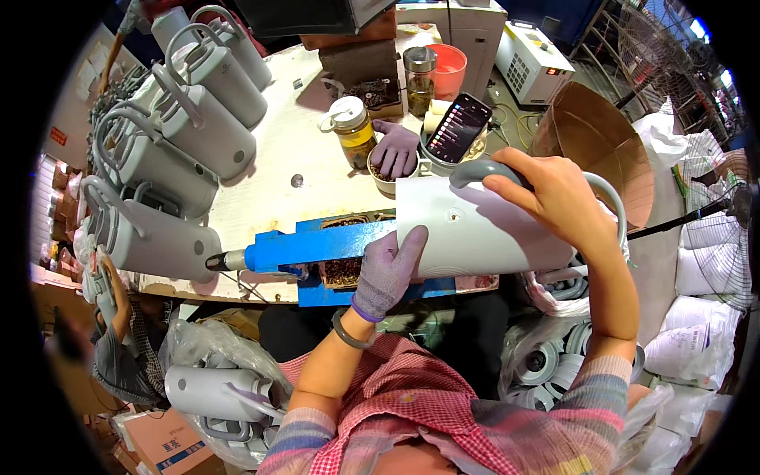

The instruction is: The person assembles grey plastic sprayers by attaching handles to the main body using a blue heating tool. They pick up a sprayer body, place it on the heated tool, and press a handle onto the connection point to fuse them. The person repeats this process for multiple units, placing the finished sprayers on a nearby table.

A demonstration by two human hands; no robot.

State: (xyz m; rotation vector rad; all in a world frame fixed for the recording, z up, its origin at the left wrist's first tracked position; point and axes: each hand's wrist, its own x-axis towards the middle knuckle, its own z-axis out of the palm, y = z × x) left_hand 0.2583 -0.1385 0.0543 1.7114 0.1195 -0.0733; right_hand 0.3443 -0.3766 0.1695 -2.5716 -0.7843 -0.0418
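Observation:
A light grey jug body (483, 237) lies on its side in front of me, its left end against a blue metal arm (317, 244). I cannot tell whether the arm reaches inside it. My left hand (388, 269), in a thin purple-grey glove, grips the jug's left end, thumb on top and fingers partly hidden below. My bare right hand (546, 190) is wrapped round a dark grey curved handle (479, 171) on the jug's upper side. A small hole (454, 214) shows in the wall. At the right end is a grey hoop (611, 202).
Several finished-looking grey jugs (202, 127) line the table's left side. Beyond my hands are a cup with a purple glove (396, 150), a yellow-banded jar (352, 131), a phone (459, 127) and a red cup (450, 70). A tray of screws (340, 273) sits under the arm.

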